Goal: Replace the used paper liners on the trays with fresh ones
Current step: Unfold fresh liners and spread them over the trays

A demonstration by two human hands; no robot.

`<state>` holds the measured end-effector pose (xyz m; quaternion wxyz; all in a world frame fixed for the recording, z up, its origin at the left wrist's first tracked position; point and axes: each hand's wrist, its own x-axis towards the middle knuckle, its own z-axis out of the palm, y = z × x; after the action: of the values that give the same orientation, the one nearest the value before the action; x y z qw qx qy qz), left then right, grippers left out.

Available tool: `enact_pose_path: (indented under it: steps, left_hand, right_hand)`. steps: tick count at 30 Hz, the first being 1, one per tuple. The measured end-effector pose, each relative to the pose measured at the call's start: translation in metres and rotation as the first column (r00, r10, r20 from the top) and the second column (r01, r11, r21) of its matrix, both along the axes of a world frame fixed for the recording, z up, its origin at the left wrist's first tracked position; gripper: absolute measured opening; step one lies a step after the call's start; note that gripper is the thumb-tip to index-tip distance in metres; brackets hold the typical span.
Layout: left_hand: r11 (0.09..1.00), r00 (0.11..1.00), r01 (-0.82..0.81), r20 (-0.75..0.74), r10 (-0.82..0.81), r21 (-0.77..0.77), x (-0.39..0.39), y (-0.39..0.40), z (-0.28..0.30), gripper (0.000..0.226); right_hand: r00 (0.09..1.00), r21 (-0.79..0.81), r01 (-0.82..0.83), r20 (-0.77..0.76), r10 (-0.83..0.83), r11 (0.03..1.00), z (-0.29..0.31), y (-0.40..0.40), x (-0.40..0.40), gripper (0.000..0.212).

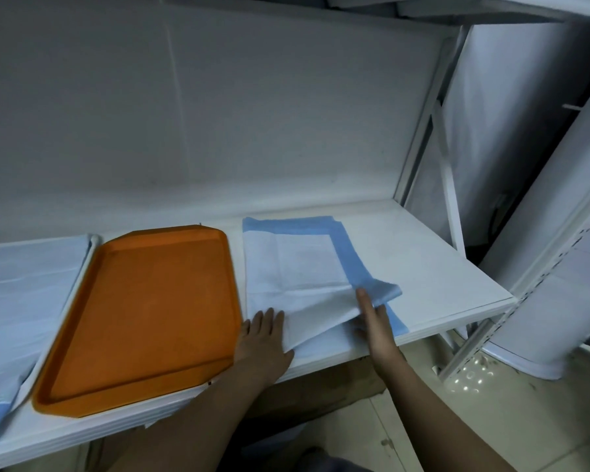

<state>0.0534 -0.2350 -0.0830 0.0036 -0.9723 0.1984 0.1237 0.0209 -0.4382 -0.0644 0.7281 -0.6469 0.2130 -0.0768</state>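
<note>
Pinched between thumb and fingers of the right hand (pixel 375 315), the near right corner of the top liner sheet (pixel 307 267) is lifted and folded back, so its blue underside shows just right of centre in the frame. That lift looks meant to peel one fresh sheet off the stack of liners (pixel 397 321) lying beneath it, whose blue border still runs flat along the shelf edge under the hand. Meanwhile the left hand (pixel 266 338) lies flat, fingers straight and together, pressing the near left corner of the paper down; I judge this keeps the pile from sliding while the single sheet separates. Both forearms reach up from the bottom of the frame, the right wrist turned so the thumb sits on top of the raised corner.

Just left of the left hand, the orange tray (pixel 143 318) sits bare on the white shelf (pixel 440 267), with no liner in it, placed close so the sheet has only a short way to travel. At the far left edge of the frame another tray with a liner (pixel 24 301) is partly visible, its pale rim touching the orange one.
</note>
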Motion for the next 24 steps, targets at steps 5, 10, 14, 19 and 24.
enact_pose_path:
  steps: [5, 10, 14, 19, 24]
  left_hand:
    - [0.996, 0.999, -0.039, 0.039, 0.035, 0.08, -0.004, -0.011, -0.001, 0.08]
    - [0.995, 0.99, 0.07, 0.119, -0.079, 0.076, -0.004, -0.009, -0.002, 0.076]
    - [0.998, 0.994, 0.063, 0.094, -0.062, -0.009, -0.007, -0.01, -0.005, 0.069]
    - [0.996, 0.999, 0.043, 0.007, -0.042, -0.081, -0.007, -0.007, -0.008, 0.07]
    - [0.991, 0.982, 0.01, -0.187, -0.035, -0.132, -0.004, -0.004, -0.002, 0.092]
  right_hand:
    - [0.935, -0.033, 0.288, -0.208, -0.288, 0.957, -0.003, -0.013, 0.028, 0.059]
    - [0.924, 0.35, 0.367, -0.244, -0.294, 0.862, -0.008, -0.043, 0.025, 0.022]
    - [0.934, 0.129, 0.297, -0.246, -0.26, 0.946, -0.004, -0.055, 0.015, 0.025]
    - [0.888, -0.327, 0.282, -0.266, -0.375, 0.902, -0.018, -0.061, 0.014, 0.043]
    - [0.91, -0.512, 0.205, -0.214, -0.356, 0.834, -0.016, -0.061, 0.009, 0.04]
